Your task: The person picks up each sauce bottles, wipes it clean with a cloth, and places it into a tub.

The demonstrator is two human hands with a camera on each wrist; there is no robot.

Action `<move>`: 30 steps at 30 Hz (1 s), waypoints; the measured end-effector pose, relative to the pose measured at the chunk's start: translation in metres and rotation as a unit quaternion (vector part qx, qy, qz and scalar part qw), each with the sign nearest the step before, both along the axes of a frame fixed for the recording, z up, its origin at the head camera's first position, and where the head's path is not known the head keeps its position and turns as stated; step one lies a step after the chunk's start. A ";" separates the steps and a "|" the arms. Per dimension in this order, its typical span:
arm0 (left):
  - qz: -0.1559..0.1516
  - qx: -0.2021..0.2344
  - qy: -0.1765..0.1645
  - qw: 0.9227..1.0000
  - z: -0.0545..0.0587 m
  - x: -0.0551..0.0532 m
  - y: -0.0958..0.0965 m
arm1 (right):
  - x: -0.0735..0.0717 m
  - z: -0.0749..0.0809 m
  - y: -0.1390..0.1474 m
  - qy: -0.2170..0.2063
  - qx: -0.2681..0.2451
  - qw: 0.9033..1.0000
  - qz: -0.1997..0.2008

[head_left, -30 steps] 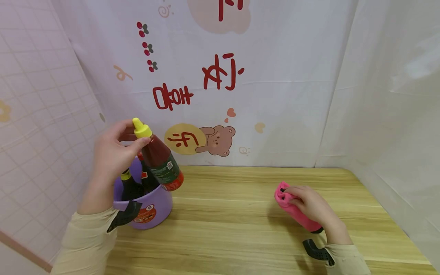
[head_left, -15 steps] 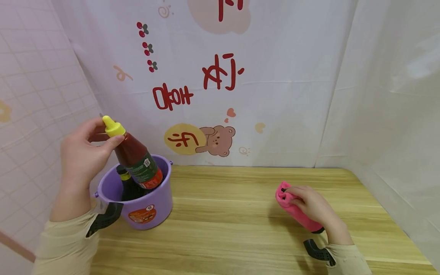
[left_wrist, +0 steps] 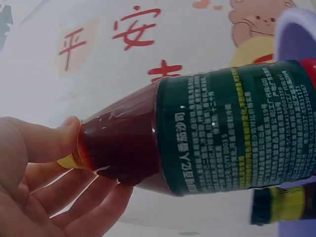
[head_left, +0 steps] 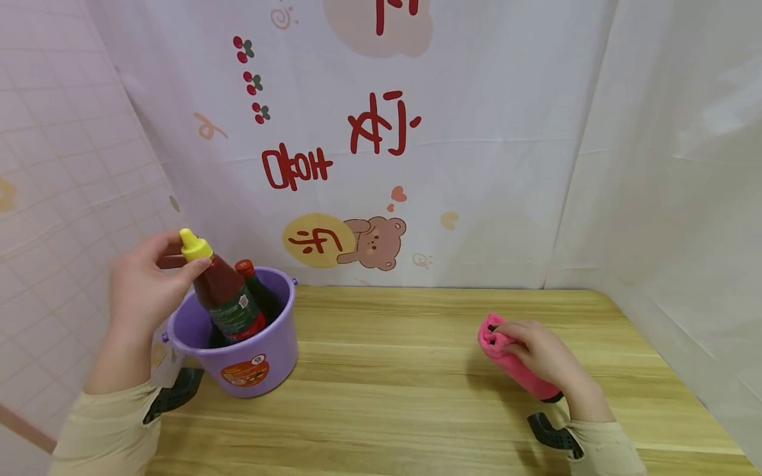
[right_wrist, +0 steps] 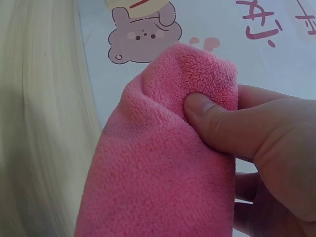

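Observation:
My left hand (head_left: 143,284) pinches a ketchup bottle (head_left: 223,287) near its yellow cap. The bottle leans, with its base inside the purple bucket (head_left: 276,350); whether it touches the bottom is hidden. In the left wrist view, thumb and fingers hold the neck of the ketchup bottle (left_wrist: 212,133), and its green label faces the camera. On the right, my right hand (head_left: 538,354) pinches the top of a folded pink cloth (head_left: 514,370) with dark edges. The fluffy cloth (right_wrist: 163,163) shows between thumb and fingers in the right wrist view.
A green bottle with a red cap (head_left: 245,267) stands in the bucket behind the ketchup. A dark bottle with a yellow neck band (left_wrist: 286,205) appears beside the ketchup bottle. The wooden table (head_left: 387,377) meets a printed curtain (head_left: 494,165) at the back.
My left hand has brought the ketchup bottle leftward from beyond the bucket's right rim, then lowered it into the bucket. The right hand and the pink cloth have hardly moved.

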State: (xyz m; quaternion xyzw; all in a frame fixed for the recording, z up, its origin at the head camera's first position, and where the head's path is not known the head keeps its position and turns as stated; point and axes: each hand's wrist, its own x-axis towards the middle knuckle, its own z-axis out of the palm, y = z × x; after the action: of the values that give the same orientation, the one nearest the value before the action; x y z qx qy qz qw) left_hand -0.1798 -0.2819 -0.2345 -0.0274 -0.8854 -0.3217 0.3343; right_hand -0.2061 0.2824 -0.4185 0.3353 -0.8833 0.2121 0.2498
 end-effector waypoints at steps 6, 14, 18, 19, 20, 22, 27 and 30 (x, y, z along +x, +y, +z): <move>-0.011 -0.014 -0.024 1.000 -0.020 -0.003 -0.002 | -0.001 -0.001 0.005 -0.007 0.011 1.000 -0.012; -0.034 -0.037 -0.038 0.998 -0.048 -0.007 0.001 | -0.001 -0.002 0.008 -0.006 0.015 1.000 -0.017; -0.037 -0.050 -0.045 0.997 -0.059 -0.008 0.000 | -0.002 -0.004 0.010 -0.001 0.013 1.000 -0.011; -0.037 -0.051 -0.052 0.997 -0.060 -0.009 0.000 | -0.002 -0.004 0.010 -0.001 0.013 1.000 -0.009; -0.037 -0.052 -0.059 0.996 -0.062 -0.009 0.000 | -0.003 -0.004 0.010 0.000 0.012 1.000 -0.007; -0.035 -0.055 -0.075 0.995 -0.064 -0.009 0.001 | -0.003 -0.004 0.010 0.000 0.011 1.000 -0.007; -0.045 -0.066 -0.101 0.992 -0.072 -0.011 0.001 | -0.002 -0.004 0.012 0.001 0.012 1.000 -0.012; -0.055 -0.072 -0.106 0.990 -0.077 -0.012 0.002 | -0.001 -0.004 0.012 -0.001 0.011 1.000 -0.014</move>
State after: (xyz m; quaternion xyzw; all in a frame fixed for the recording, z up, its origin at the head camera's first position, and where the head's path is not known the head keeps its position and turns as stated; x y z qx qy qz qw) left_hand -0.1919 -0.2802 -0.3119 -0.0661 -0.9339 -0.2761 0.2175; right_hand -0.2076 0.2946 -0.4230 0.3252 -0.8907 0.1989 0.2476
